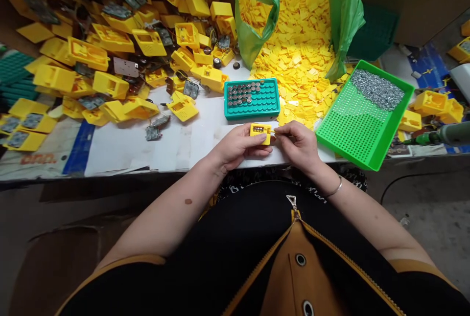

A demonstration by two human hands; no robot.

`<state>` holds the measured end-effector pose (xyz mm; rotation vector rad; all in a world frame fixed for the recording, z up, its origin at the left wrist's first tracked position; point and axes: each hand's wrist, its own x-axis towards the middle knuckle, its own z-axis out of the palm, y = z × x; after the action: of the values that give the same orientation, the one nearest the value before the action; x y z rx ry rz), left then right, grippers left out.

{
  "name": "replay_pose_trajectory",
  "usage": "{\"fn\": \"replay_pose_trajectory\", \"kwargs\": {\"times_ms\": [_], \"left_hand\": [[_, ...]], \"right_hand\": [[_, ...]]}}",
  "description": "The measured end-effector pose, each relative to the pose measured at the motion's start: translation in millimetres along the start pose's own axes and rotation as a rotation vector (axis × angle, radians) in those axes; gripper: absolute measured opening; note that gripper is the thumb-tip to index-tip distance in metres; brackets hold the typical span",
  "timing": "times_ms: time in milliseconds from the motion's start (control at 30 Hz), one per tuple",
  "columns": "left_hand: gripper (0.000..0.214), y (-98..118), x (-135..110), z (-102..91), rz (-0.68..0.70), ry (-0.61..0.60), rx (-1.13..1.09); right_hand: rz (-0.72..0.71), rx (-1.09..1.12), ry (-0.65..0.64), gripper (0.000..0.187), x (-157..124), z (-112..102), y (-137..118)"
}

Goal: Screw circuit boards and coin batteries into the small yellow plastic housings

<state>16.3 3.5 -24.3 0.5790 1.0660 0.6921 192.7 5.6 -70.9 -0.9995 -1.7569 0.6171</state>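
Note:
My left hand [237, 147] is closed around a small yellow plastic case [260, 133], holding it above the table's near edge. Small round batteries show in the case's open face. My right hand [299, 144] is pinched at the case's right side, on a small yellow piece that I cannot make out clearly. Just behind the case stands a teal tray [253, 103] with several button batteries in its holes.
A heap of yellow cases and circuit boards [110, 42] covers the left of the table. A green bag [257, 17] spills small yellow covers [301, 47] at the back. A green perforated tray [352, 130] with screws sits right. An electric screwdriver [444, 135] lies far right.

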Motion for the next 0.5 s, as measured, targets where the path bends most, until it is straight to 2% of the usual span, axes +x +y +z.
{"fn": "replay_pose_trajectory", "kwargs": {"times_ms": [133,300,400,500], "left_hand": [[0.019,0.3,0.0,0.3,0.009,0.017,-0.002],[0.019,1.1,-0.2,0.2,-0.012,0.024,-0.007],[0.02,2.1,-0.6,0.3,-0.031,-0.002,-0.02],[0.021,1.0,-0.9,1.2,-0.026,-0.026,-0.026]], "right_hand": [[-0.055,-0.056,-0.04,0.017,-1.5,1.3,0.3],[-0.199,-0.26,-0.025,0.013,-4.8,3.2,-4.0],[-0.268,-0.302,-0.014,0.013,-7.2,3.0,-7.6],[-0.257,-0.291,-0.011,0.013,-8.8,2.1,-9.3]]}}
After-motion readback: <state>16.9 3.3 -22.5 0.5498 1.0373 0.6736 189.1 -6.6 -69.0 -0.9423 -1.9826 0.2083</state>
